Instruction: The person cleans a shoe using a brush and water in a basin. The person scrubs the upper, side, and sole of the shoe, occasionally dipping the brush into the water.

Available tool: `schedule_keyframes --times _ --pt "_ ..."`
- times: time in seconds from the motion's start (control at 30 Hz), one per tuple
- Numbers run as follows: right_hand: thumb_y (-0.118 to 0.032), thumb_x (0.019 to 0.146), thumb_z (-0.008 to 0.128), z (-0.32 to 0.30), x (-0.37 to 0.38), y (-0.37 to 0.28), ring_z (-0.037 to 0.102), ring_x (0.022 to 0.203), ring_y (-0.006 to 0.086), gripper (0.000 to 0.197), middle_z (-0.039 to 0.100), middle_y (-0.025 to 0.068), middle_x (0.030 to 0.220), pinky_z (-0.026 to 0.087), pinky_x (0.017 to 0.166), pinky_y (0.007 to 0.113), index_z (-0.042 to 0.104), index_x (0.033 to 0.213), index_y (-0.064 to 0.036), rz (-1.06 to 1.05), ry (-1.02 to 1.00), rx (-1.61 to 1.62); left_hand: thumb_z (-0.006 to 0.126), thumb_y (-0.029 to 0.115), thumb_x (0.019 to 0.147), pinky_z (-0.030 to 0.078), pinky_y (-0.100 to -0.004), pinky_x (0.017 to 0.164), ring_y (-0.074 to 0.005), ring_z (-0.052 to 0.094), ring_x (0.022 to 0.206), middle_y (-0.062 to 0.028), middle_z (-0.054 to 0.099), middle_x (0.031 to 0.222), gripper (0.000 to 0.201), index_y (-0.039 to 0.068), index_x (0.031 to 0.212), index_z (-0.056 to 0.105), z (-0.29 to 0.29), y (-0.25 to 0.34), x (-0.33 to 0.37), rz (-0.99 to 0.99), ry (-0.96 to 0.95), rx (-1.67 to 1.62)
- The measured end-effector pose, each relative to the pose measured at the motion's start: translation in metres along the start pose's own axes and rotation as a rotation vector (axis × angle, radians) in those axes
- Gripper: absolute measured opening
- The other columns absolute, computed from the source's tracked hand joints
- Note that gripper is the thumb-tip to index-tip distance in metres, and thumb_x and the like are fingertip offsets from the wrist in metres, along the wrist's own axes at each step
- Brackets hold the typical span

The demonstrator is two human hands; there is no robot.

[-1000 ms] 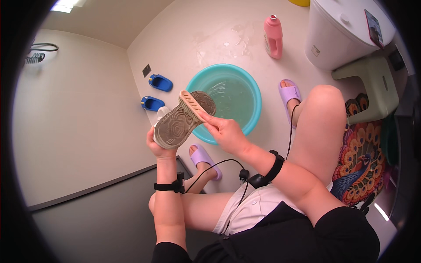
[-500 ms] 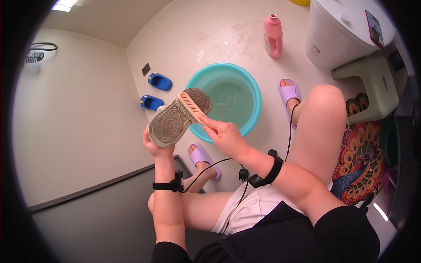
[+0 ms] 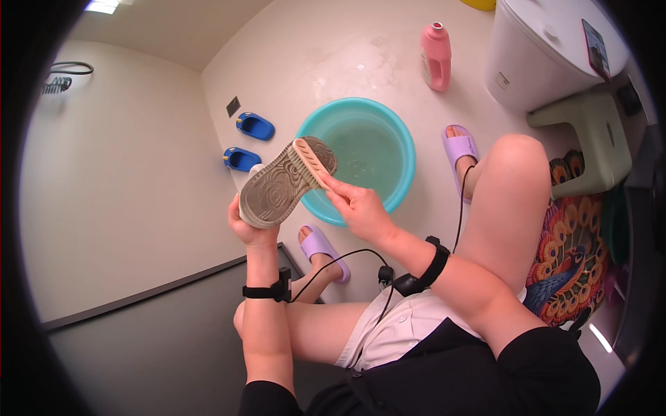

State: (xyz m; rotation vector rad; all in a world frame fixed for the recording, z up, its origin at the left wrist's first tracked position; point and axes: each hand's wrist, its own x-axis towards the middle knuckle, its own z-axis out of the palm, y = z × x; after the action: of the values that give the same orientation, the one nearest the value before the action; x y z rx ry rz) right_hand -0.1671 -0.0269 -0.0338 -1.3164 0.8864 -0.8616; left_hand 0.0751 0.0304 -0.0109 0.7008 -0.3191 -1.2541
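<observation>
My left hand (image 3: 251, 225) grips a shoe (image 3: 269, 197) by its heel end, with the grey-brown patterned sole turned up toward me. In my right hand (image 3: 359, 211) is a pale pink scrubbing brush (image 3: 309, 161), pinched by its handle. Its bristles press on the sole near the far end. The shoe is held tilted over the left edge of a turquoise basin (image 3: 411, 161) that has water (image 3: 361, 163) in it. My left fingers are partly hidden behind the shoe, and the shoe's upper is mostly out of sight.
Two blue clogs (image 3: 255, 127) lie by the left wall. A pink bottle (image 3: 436, 59) without a cap stands beyond the basin. At right are a white lidded bin (image 3: 527, 62) with a phone (image 3: 595, 48), a grey-green stool (image 3: 603, 132) and a peacock mat (image 3: 569, 256). Cables hang from my wrist straps.
The brush and my right hand have shifted slightly right along with the shoe. The brush stays against the far part of the sole.
</observation>
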Motion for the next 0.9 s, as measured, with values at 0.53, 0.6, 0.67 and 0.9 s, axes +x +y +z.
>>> schedule_keyframes --times 0.53,0.6,0.67,0.9 --pt "-0.066 0.082 0.067 -0.017 0.011 0.013 0.034 0.052 0.0018 0.085 0.057 0.0091 0.102 0.030 0.040 0.015 0.032 0.149 -0.0287 0.726 -0.140 0.576 0.060 0.021 0.092 0.044 -0.0361 0.102 -0.0228 0.060 0.114 -0.0133 0.061 0.126 0.051 -0.008 0.132 0.049 0.045 -0.047 -0.005 -0.290 0.047 0.457" --pt "-0.071 0.077 0.068 -0.018 0.014 0.018 0.034 0.052 0.0014 0.092 0.056 0.0072 0.099 0.030 0.039 0.014 0.031 0.149 -0.0289 0.724 -0.130 0.579 0.063 0.023 0.093 0.045 -0.0344 0.100 -0.0202 0.060 0.111 -0.0114 0.062 0.124 0.052 -0.008 0.133 0.050 0.043 -0.044 -0.005 -0.315 0.017 0.577" --pt "-0.075 0.075 0.067 -0.021 0.018 0.020 0.034 0.052 0.0014 0.093 0.055 0.0065 0.098 0.030 0.039 0.013 0.031 0.148 -0.0298 0.774 -0.150 0.598 0.069 0.024 0.091 0.048 -0.0331 0.095 -0.0174 0.061 0.105 -0.0088 0.063 0.120 0.054 -0.006 0.132 0.051 0.037 -0.043 -0.008 -0.346 0.018 0.781" --pt "-0.046 0.073 0.081 -0.020 0.021 0.031 0.047 0.064 0.0063 0.105 0.059 0.0070 0.104 0.037 0.044 0.020 0.021 0.153 -0.0154 0.740 -0.002 0.425 0.083 0.040 0.077 0.051 -0.0396 0.087 -0.0284 0.057 0.110 -0.0227 0.037 0.147 0.101 0.003 0.152 0.025 0.050 -0.049 -0.024 -0.078 0.207 1.822"
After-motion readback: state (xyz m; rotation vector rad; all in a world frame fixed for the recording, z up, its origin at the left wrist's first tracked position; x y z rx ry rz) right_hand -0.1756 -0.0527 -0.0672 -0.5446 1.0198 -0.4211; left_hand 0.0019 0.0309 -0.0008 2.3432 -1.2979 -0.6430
